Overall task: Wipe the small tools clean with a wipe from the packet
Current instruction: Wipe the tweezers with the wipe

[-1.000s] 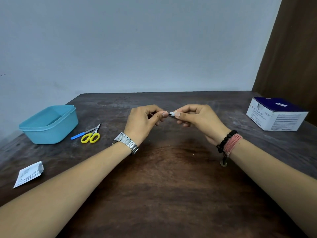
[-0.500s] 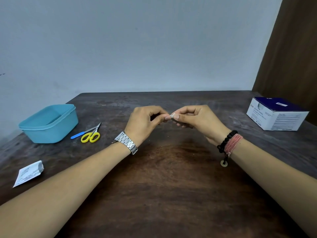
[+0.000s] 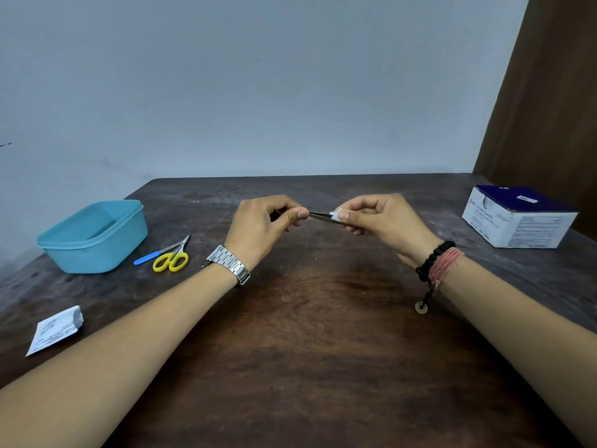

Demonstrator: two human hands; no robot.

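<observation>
- Two hands over the middle of one dark wooden table (image 3: 307,350), raised above its surface.
- Left hand (image 3: 261,227): thumb and forefinger pinch one end of a thin dark metal tool (image 3: 319,216), probably tweezers; the other fingers are curled in. Grip clamped on the tool.
- Right hand (image 3: 381,221): thumb and fingers pinch one small white wipe (image 3: 335,216) folded round the tool's far part. Grip clamped on wipe and tool together.
- The tool spans the gap between the two hands, tilted slightly down towards the right hand; only the short stretch between the fingertips shows.
- Left wrist: one silver metal watch (image 3: 228,263). Right wrist: two bracelets, one of black beads (image 3: 433,258) with a small round charm hanging, one of pink cord (image 3: 447,265).
- Left side of table: one light blue plastic tub (image 3: 93,236), open-topped.
- Just right of the tub: one pair of yellow-handled scissors (image 3: 172,257), and one tool with a blue handle (image 3: 147,257) lying beside them, touching or nearly so; cannot tell which.
- Near left edge, well apart from the tub: one torn white packet (image 3: 55,329), lying flat.
- Far right: one white and dark blue carton (image 3: 520,218) with printed text too small to read.
- Behind: pale wall; brown curtain at right.
</observation>
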